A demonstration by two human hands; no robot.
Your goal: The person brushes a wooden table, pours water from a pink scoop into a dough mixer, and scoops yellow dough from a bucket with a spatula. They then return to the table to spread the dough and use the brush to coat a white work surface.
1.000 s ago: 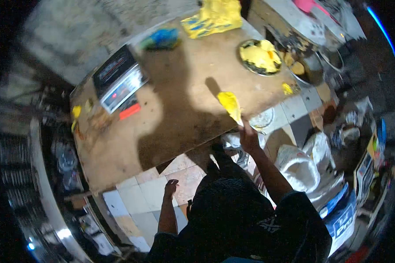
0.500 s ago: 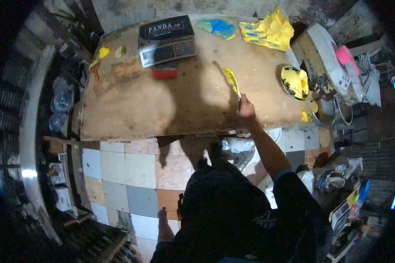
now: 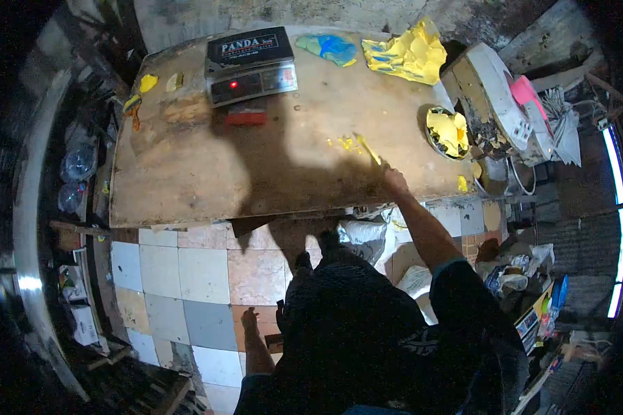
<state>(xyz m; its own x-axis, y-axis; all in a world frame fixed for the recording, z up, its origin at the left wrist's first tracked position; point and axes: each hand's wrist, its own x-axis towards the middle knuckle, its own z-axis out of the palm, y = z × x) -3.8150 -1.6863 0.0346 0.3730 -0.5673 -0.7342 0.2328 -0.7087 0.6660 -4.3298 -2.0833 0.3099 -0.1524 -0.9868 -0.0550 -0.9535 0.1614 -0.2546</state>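
Observation:
My right hand [image 3: 394, 181] is closed around the handle of a narrow, yellow-smeared spatula [image 3: 369, 150], its exact shape partly lost to the viewing angle. The blade points up and left, low over the wooden table [image 3: 187, 176] or touching it. Just left of the tip, small yellow smears [image 3: 345, 143] mark the wood. To the right sits a round dish [image 3: 435, 142] holding a thick yellow mass [image 3: 451, 131]. My left hand [image 3: 250, 319] hangs by my side above the tiled floor, fingers loosely bent and apart, holding nothing visible.
A digital scale [image 3: 255, 84] with a lit red light and black PANDA top [image 3: 248, 50] stands at the back. Behind lie a blue-and-green smeared patch [image 3: 331, 48] and a yellow-coated sheet [image 3: 410, 55]. A white, worn casing [image 3: 491, 90] and a pink piece [image 3: 528, 95] are at right.
The spatula has turned and moved lower, its broad yellow face no longer showing. More yellow smears appear on the table near its tip. The view has shifted slightly, and a red light shows on the scale.

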